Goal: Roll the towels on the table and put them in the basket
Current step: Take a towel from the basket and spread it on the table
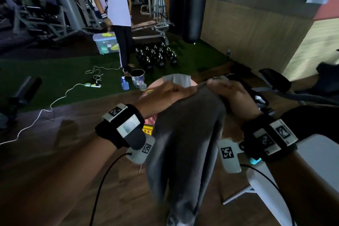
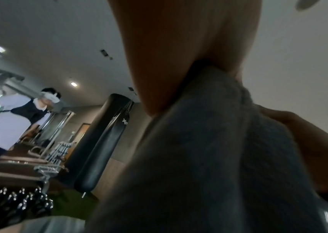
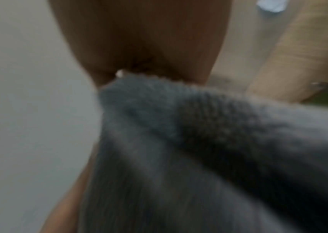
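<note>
Both hands hold a grey towel (image 1: 185, 134) up in the air by its top edge, the left hand (image 1: 163, 93) and right hand (image 1: 233, 93) each pinching a corner. Beyond it a pink basket (image 1: 156, 86) holds another grey towel (image 1: 177, 80).

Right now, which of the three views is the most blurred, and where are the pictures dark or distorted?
Right wrist view: the most blurred; the grey towel and the right hand pinching it are soft. Left wrist view: towel dark, ceiling lamps bright, the punching bag leaning from wide-angle distortion. Head view: dim room, motion blur on the hanging towel's lower part, walls bent at the edges.
</note>
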The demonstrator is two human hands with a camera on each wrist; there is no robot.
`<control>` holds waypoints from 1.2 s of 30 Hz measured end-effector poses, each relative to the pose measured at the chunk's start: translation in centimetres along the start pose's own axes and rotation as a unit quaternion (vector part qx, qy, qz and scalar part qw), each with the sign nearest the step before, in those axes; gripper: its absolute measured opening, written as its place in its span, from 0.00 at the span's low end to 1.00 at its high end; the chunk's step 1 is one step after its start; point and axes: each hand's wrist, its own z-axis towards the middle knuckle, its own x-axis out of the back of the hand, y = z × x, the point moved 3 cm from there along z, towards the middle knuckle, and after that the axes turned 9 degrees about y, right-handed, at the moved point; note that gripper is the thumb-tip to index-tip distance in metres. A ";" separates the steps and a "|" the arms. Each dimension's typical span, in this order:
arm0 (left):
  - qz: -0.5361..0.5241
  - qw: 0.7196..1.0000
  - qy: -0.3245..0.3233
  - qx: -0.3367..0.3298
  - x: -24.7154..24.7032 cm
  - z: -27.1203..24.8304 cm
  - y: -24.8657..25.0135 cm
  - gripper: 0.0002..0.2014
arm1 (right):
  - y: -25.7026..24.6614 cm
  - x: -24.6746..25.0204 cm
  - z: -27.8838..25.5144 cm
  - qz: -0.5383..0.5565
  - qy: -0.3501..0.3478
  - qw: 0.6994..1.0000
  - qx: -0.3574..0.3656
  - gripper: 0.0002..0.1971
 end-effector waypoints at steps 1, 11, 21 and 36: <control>-0.007 1.000 0.001 0.007 0.0 0.0 -0.3 0.26 | -0.1 0.3 0.1 0.040 0.040 0.998 -0.003 0.15; -0.078 0.997 -0.008 0.003 0.1 0.0 0.4 0.18 | 0.9 0.4 -0.1 0.025 0.064 0.998 0.000 0.19; -0.104 0.994 -0.028 0.013 -0.2 0.3 0.2 0.25 | 1.8 1.0 -0.8 0.035 0.034 0.999 -0.019 0.25; -0.151 0.988 0.020 -0.014 -2.2 0.9 -0.4 0.18 | 2.7 1.4 -0.6 0.004 0.057 0.998 0.017 0.14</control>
